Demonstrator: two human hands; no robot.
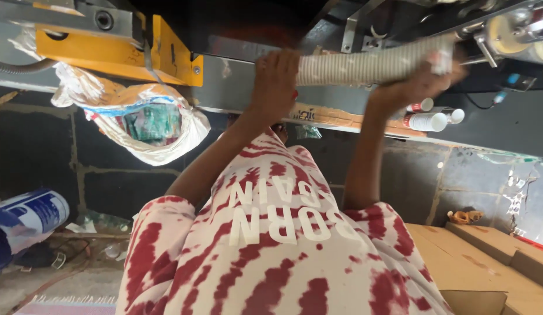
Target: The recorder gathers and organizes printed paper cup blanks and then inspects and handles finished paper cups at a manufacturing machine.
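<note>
While both our arms reach out straight, our left hand (275, 79) and right hand (414, 87) wrap tight around the long ribbed white stack of paper cups (365, 65).

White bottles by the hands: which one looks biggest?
The lowest bottle, lying sideways just below the right hand; the upper bottle and the rightmost bottle look smaller.

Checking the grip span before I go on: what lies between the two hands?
Head view: a pale ribbed stack, likely nested cups, runs from the left hand to the right hand.
</note>
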